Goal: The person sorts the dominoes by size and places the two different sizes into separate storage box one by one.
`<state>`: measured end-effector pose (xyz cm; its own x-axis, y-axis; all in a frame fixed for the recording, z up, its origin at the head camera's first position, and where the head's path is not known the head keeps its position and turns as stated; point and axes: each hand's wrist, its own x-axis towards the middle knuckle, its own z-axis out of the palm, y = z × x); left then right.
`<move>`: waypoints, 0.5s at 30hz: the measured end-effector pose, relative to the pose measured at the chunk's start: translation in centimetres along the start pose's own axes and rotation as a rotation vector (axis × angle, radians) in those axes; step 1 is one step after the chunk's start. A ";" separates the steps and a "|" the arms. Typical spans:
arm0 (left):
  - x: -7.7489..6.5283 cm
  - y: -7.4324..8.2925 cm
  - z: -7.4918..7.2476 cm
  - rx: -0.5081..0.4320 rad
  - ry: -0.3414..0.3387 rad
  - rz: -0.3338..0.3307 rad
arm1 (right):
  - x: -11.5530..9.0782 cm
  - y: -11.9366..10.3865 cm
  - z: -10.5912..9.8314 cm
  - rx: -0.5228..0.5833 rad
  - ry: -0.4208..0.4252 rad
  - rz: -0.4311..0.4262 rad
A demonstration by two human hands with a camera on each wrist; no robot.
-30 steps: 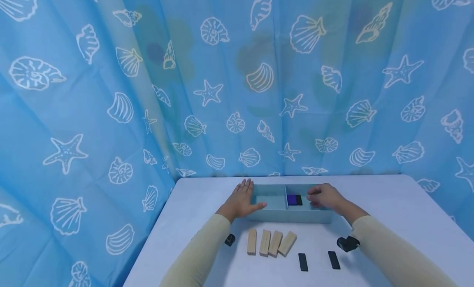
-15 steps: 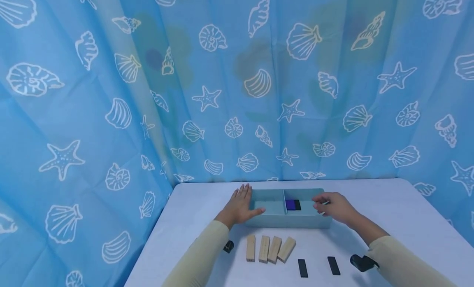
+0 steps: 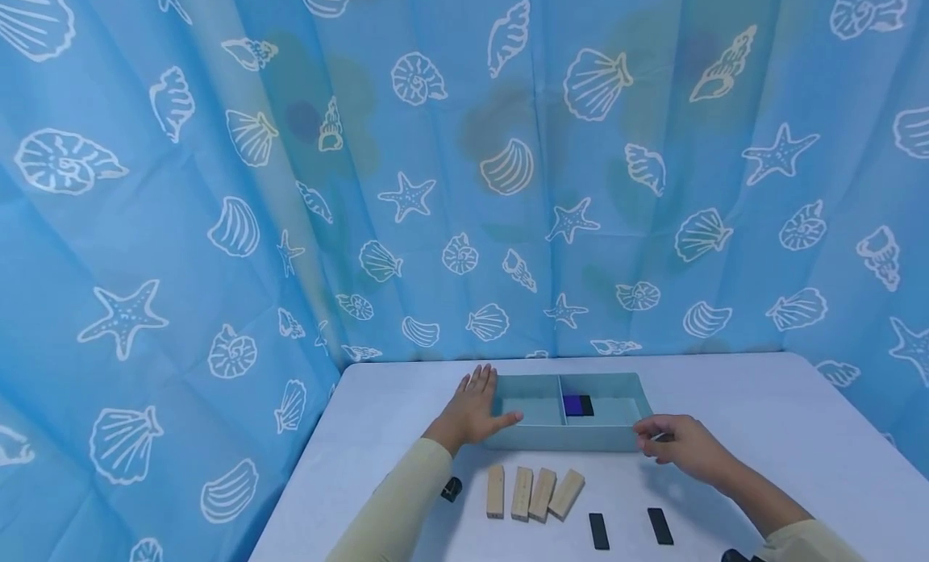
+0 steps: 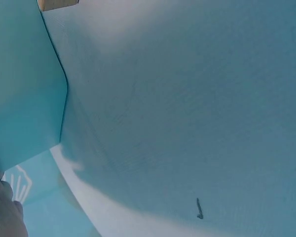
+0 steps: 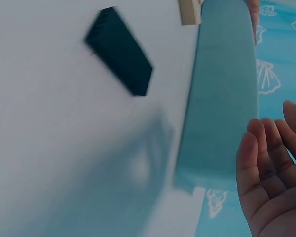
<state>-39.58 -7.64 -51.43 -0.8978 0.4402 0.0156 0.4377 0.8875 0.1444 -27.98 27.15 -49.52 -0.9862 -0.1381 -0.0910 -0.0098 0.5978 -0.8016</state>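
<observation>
A light blue-green box (image 3: 573, 438) with one divider stands toward the back of the table. My left hand (image 3: 475, 413) rests on its left end, fingers spread and straight, thumb over the front rim; in the left wrist view only part of this hand (image 4: 5, 212) shows at the corner. My right hand (image 3: 685, 445) hovers by the box's front right corner, fingers loosely bent with nothing in them, as the right wrist view also shows. Inside the right compartment, against the divider, lie a purple block (image 3: 573, 405) and a black block (image 3: 589, 405).
Several pale wooden blocks (image 3: 522, 493) lie in a row before the box. Two black blocks (image 3: 598, 531) (image 3: 660, 526) lie nearer, to the right of them. A blue shell-print curtain (image 3: 464, 183) hangs behind and left of the white table (image 3: 769, 433).
My right hand has come out of the right compartment, moving right and toward me past the box's corner. The left hand stays on the box. The purple and black blocks inside have not moved.
</observation>
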 end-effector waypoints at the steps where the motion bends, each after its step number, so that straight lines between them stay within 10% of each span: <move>1: 0.0 0.0 0.0 0.005 -0.002 -0.002 | -0.1 0.3 0.0 0.001 -0.007 0.016; 15: 0.0 0.2 0.0 -0.007 -0.016 -0.026 | -1.4 2.5 1.8 -0.071 -0.101 0.143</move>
<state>-39.52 -7.47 -51.41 -0.9081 0.4188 -0.0039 0.4134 0.8979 0.1511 -26.36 27.40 -52.50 -0.9568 -0.1239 -0.2629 0.1143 0.6712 -0.7324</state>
